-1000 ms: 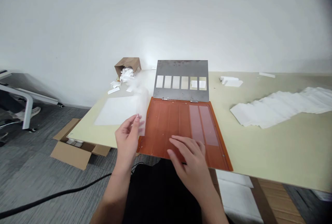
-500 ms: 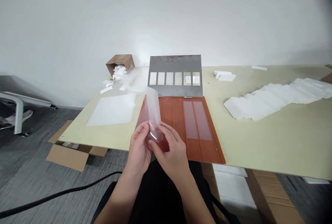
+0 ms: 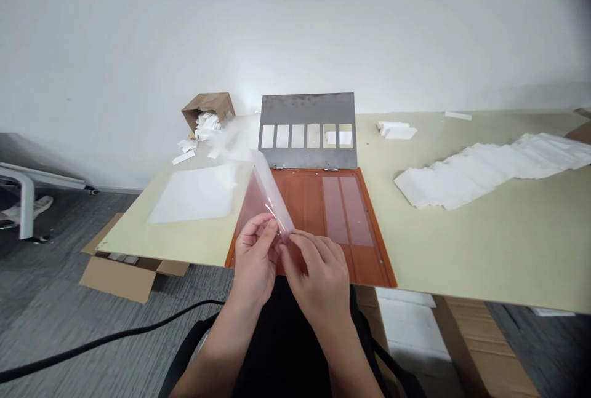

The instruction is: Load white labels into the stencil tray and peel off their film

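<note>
Close together over the near left part of an orange board, both hands hold one thin clear plastic film (image 3: 270, 189). My left hand (image 3: 256, 256) pinches its near end between thumb and fingers. Closed on the film's right edge is my right hand (image 3: 318, 269). The film slants up and away to the left, curled and glossy. Beneath it, the orange board (image 3: 302, 201) has long shallow recesses, and two clear strips (image 3: 355, 204) lie in those on the right. A grey metal panel (image 3: 307, 109) with several rectangular windows is hinged upright at its far edge.
Left of the board lie translucent sheets (image 3: 191, 195) and a small cardboard box (image 3: 210, 103) spilling white scraps. A fanned row of white sheets (image 3: 484, 170) and white blocks (image 3: 397, 130) are on the right. An open carton (image 3: 120, 278) sits on the floor, lower left.
The film has tilted, its far end now leaning left and its near part swung right. My right hand has moved slightly right and down. The camera view has shifted a little.
</note>
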